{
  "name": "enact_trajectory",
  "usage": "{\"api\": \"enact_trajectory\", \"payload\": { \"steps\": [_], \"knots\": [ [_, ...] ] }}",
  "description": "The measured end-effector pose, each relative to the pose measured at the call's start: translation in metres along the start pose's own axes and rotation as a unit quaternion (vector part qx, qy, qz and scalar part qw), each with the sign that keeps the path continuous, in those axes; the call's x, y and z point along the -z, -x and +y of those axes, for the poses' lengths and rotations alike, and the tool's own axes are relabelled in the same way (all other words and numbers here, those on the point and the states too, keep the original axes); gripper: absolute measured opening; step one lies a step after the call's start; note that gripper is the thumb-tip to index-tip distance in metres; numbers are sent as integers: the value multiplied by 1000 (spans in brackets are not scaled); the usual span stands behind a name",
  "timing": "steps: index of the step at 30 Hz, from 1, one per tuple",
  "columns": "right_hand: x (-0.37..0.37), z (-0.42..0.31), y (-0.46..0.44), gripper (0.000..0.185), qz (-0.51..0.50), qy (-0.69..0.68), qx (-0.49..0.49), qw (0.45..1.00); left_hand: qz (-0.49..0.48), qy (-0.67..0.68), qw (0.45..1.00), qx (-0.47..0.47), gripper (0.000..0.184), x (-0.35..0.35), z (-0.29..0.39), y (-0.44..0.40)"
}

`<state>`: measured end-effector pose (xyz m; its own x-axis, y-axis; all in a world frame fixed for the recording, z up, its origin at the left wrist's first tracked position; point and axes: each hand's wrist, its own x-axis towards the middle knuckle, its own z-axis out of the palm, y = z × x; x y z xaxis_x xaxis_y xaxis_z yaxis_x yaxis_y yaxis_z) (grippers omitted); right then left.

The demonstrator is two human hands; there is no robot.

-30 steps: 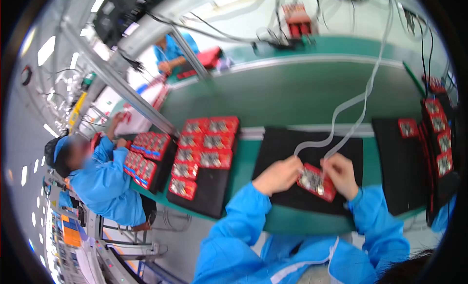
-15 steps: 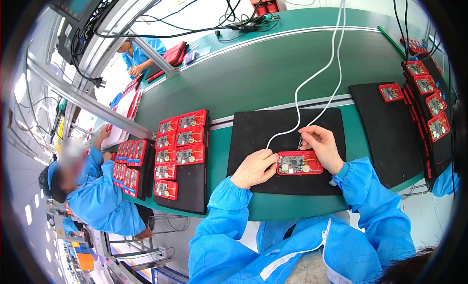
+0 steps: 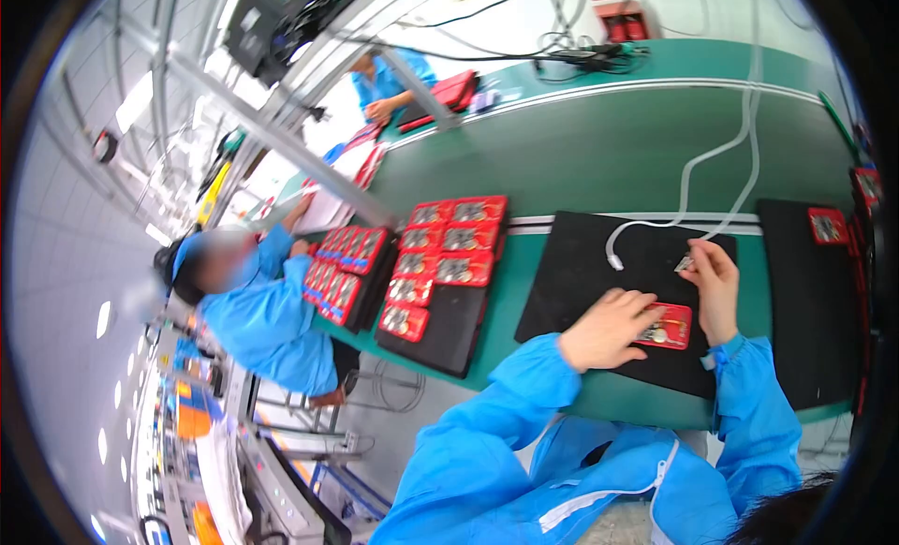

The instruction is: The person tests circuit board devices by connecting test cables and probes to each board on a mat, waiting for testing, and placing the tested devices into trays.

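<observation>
A red tray with a circuit board (image 3: 667,328) lies on the black mat (image 3: 571,278) in front of me. My left hand (image 3: 611,328) lies over the tray's left part, fingers stretched out and covering some of the board. Above the tray's right side my right hand (image 3: 715,290) is closed, pinching a small silver piece (image 3: 685,263) between thumb and fingertips. A white cable (image 3: 707,161) reaches these fingers; whether the piece is joined to it I cannot tell. Another white cable end (image 3: 614,261) rests loose on the mat, touched by neither hand.
To the left, a black board (image 3: 431,334) carries several red trays with circuit boards. A co-worker (image 3: 257,301) sits beyond it near more trays (image 3: 342,273). At right, another black mat (image 3: 810,311) holds one red tray (image 3: 828,226). A metal post (image 3: 309,152) slants across the far left.
My view has swung left. My left hand has let go of the white cable end and spread over the tray. My right hand has lifted away from the board with the silver piece.
</observation>
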<state>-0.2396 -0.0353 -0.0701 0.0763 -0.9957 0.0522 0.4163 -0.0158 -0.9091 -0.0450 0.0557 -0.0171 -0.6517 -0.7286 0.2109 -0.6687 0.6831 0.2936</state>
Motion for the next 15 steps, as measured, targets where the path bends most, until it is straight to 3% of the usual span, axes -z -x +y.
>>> {"api": "enact_trajectory", "payload": {
  "steps": [3,6,7,9,12,14,15],
  "knots": [
    [6,-2,0,19,8,-14,-9,1000,-55,22,996,62,74,5,9,-7],
    [6,-6,1,20,-5,-21,-5,1000,-26,-21,995,96,72,28,14,26],
    [6,-7,3,20,-4,-21,-3,1000,35,-11,994,99,69,40,8,47],
    [4,-6,4,20,-6,-19,-3,1000,39,-28,983,178,63,82,-1,88],
    [1,-6,5,20,-13,-13,-5,1000,40,-94,961,256,60,108,-49,158],
    [1,-3,4,20,-25,-14,-6,1000,-5,-23,945,327,62,122,-67,186],
    [0,-3,4,20,-25,-14,-5,1000,-8,-5,948,319,66,124,-77,196]
  ]
}}
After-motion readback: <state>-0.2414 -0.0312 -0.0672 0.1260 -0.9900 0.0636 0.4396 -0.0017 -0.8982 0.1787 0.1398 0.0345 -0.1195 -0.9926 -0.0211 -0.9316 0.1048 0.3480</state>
